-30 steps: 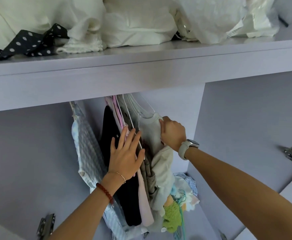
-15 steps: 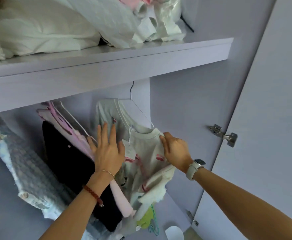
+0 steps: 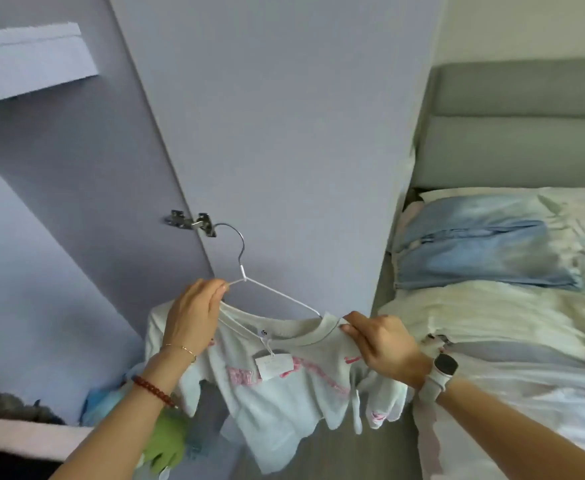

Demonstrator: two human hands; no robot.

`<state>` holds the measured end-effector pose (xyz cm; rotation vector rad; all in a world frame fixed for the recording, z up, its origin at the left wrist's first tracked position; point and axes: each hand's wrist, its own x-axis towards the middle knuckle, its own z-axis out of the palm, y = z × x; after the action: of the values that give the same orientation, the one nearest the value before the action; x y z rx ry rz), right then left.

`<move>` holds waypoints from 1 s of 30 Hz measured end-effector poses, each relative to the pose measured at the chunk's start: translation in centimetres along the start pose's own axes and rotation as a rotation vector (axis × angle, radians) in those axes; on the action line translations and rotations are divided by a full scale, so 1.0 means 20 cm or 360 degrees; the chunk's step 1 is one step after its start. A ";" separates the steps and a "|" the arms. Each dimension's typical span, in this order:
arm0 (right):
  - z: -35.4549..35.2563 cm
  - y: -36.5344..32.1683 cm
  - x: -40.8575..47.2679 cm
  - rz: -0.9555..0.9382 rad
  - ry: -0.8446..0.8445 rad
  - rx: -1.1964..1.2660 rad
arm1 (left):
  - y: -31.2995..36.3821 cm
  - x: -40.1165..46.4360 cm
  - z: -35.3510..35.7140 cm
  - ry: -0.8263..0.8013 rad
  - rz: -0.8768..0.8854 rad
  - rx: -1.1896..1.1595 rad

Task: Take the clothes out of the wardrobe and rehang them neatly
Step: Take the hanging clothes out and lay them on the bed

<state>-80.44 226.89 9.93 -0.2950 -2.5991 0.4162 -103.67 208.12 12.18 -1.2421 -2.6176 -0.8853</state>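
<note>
A pale T-shirt with pink lettering and a paper tag hangs on a white wire hanger, held in the air in front of the open wardrobe door. My left hand grips the hanger's left arm and the shirt's left shoulder. My right hand pinches the shirt's right shoulder at the collar. The hanger's metal hook points up, free of any rail.
A bed on the right carries folded clothes: a blue denim piece and pale garments. The wardrobe shelf is at the upper left. Green and blue clothes lie low in the wardrobe, with dark and pink fabric at the bottom left.
The shirt on its hanger has come off the rail and out of the wardrobe. The view has swung right toward the door and bed. My left hand now grips the hanger.
</note>
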 end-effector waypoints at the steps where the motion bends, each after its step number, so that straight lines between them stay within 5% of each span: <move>1: -0.07 0.08 -0.09 0.0123 -0.0022 0.0004 | 0.09 0.00 0.08 -0.0071 0.0068 -0.0090; 13: -0.62 0.43 -0.90 0.0957 0.0052 -0.0150 | 1.23 0.04 0.68 -0.0267 0.0869 -0.0505; 30: -0.82 0.19 -1.08 0.1777 0.0647 0.0066 | 1.95 0.17 1.02 -0.0303 0.1469 -0.0928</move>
<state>-53.31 228.24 13.04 -1.6257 -1.8045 0.6678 -74.11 240.92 14.33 -2.4374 -1.5188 -1.3502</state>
